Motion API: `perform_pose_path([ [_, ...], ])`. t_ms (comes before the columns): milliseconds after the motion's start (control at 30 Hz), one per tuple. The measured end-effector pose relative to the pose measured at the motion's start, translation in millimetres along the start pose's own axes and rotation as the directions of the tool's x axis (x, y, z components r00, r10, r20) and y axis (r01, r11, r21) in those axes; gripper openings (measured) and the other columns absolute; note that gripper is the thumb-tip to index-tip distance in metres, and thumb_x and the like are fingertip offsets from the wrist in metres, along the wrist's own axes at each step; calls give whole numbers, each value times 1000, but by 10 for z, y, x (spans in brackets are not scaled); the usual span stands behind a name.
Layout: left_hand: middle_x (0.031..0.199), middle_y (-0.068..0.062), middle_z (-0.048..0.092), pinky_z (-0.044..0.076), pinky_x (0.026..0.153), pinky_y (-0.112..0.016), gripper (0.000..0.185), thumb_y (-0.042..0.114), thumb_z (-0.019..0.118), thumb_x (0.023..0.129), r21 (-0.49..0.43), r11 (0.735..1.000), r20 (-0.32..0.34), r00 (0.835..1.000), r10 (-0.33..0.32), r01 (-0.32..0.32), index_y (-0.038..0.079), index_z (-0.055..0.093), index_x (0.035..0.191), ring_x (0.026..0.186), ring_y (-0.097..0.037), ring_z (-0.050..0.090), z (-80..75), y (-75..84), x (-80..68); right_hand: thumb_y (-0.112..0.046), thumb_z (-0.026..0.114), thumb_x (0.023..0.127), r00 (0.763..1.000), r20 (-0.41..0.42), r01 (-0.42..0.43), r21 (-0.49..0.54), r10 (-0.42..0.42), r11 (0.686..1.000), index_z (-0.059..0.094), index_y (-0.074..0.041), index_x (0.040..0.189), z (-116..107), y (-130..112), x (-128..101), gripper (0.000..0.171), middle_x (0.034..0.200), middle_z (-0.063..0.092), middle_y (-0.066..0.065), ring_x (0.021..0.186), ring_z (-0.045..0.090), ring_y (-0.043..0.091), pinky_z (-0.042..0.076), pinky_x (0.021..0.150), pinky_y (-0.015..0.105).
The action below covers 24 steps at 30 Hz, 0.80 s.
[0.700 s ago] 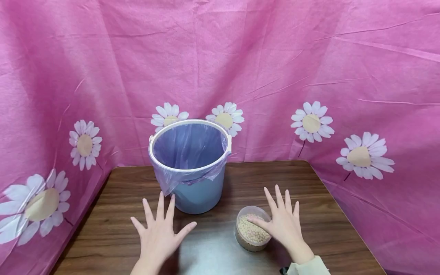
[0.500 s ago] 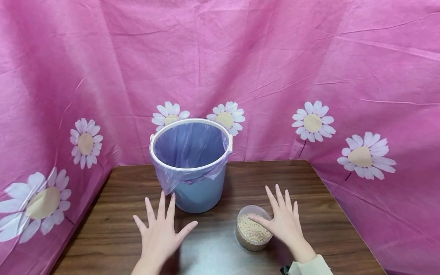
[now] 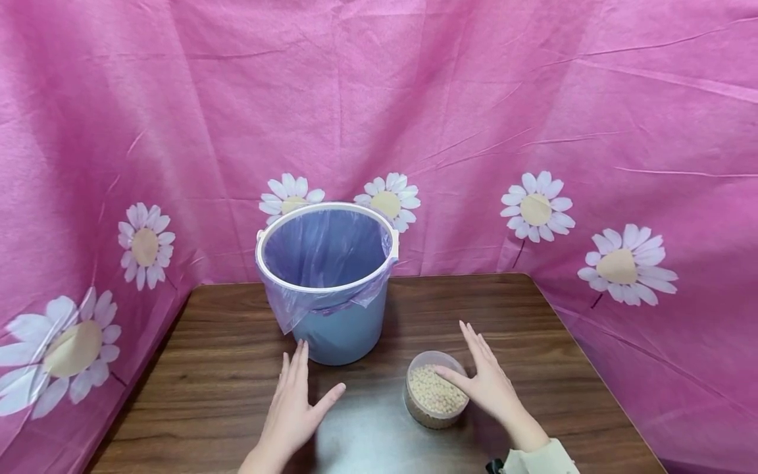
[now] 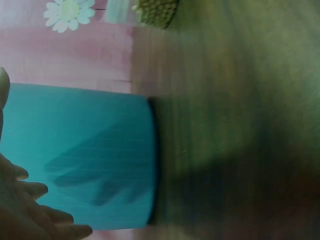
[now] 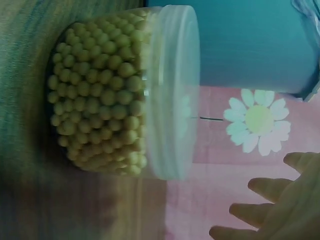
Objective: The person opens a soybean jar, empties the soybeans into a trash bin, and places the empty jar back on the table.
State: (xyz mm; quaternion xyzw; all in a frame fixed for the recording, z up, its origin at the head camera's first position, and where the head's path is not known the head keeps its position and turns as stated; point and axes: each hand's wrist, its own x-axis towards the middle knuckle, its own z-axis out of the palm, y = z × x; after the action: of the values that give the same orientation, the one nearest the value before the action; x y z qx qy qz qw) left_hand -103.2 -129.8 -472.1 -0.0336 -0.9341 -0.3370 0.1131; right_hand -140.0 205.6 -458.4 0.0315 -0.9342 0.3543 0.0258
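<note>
My left hand (image 3: 293,411) hovers in front of the blue bucket (image 3: 346,336), its fingers straight and close together, the thumb apart. In the head view its fingertips overlap the bucket's lower left side. A thin purple plastic bag (image 3: 314,306) lines the bucket and hangs over the white rim. On the right, a round clear plastic jar (image 3: 423,416) of pale beige beans that look like soybeans stands upright on the table. Beside it my right hand (image 3: 488,388) is held with straight fingers, its thumb overlapping the jar's edge in the head view. Neither hand holds anything.
The dark wood-grain table (image 3: 225,342) ends at a back edge close behind the bucket. Pink cloth (image 3: 462,118) printed with white daisies hangs around its back and sides. The bucket stands left of centre, behind and to the left of the jar.
Both hands have turned from palms down with spread fingers to more edge-on, their fingers drawn together. The left hand has shifted slightly right. Bucket and jar stay in place.
</note>
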Motion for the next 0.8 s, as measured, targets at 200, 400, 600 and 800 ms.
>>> perform_pose_path([
  [200, 161, -19, 27, 26, 113, -66, 96, 49, 72, 86, -156, 988, 28, 999, -16, 20, 2, 25, 155, 147, -49, 21, 220, -40, -62, -42, 71, 89, 1000, 29, -7, 172, 2, 985, 19, -20, 159, 67, 161, 2, 91, 161, 25, 22, 145, 25, 49, 27, 109, 72],
  [400, 159, -22, 30, 31, 111, -64, 95, 45, 75, 85, -269, 962, 49, 998, -32, 44, 7, 26, 156, 145, -43, 31, 424, -12, -150, -19, 67, 94, 1000, 23, -2, 385, -7, 923, 22, -6, 157, 161, 331, -9, 78, 157, 29, 28, 145, 25, 48, 28, 112, 65],
  [600, 153, -24, 38, 40, 105, -62, 91, 41, 77, 84, -321, 946, 33, 999, -23, 33, 7, 29, 154, 137, -43, 42, 588, 22, -181, -15, 63, 96, 998, 53, -56, 450, 36, 891, 22, 0, 155, 224, 485, -21, 74, 156, 28, 31, 144, 27, 47, 31, 113, 57],
  [800, 154, -20, 39, 45, 106, -50, 89, 36, 78, 84, -403, 914, 102, 995, -8, 48, 9, 30, 154, 139, -35, 42, 813, 70, -240, -6, 62, 95, 999, 33, -22, 482, 7, 876, 25, 4, 153, 327, 619, -87, 70, 152, 34, 32, 140, 34, 49, 43, 108, 38],
])
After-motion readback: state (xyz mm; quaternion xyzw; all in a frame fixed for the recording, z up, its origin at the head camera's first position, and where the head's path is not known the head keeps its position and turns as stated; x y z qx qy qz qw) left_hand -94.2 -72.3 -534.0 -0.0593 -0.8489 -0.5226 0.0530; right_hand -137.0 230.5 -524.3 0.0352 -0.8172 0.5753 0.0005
